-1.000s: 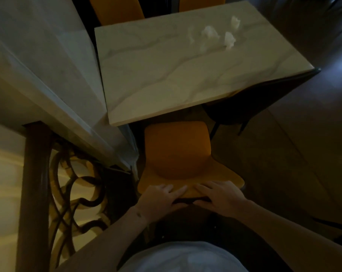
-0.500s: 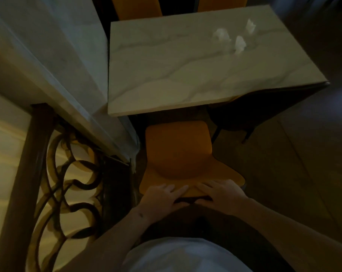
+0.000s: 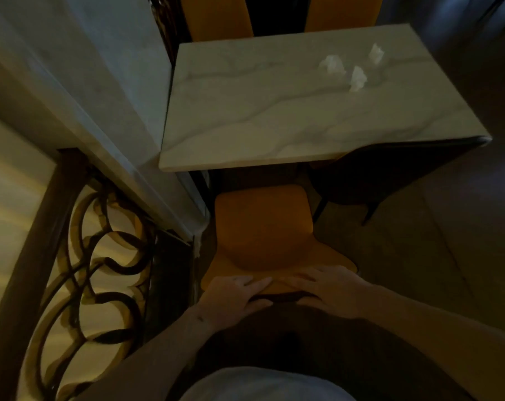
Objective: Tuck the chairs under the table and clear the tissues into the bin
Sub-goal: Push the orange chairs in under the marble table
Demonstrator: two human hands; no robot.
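Observation:
An orange chair [image 3: 264, 227] stands below me at the near edge of the marble table [image 3: 274, 117], its seat front just under the tabletop. My left hand [image 3: 231, 299] and my right hand [image 3: 332, 290] both grip the top of its backrest, fingers over the front and thumbs behind. Three crumpled white tissues [image 3: 332, 63] [image 3: 358, 79] [image 3: 376, 52] lie on the far right part of the table.
Two more orange chairs [image 3: 216, 15] [image 3: 344, 10] stand at the table's far side. A dark chair [image 3: 370, 175] sits under the table's right near corner. A marble ledge [image 3: 71, 91] and a scrolled iron railing [image 3: 95, 256] run close on the left. Dark floor lies to the right.
The chair has slid a little toward the table with both hands still gripping its backrest. The view has shifted, so the table sits further right and lower in the frame.

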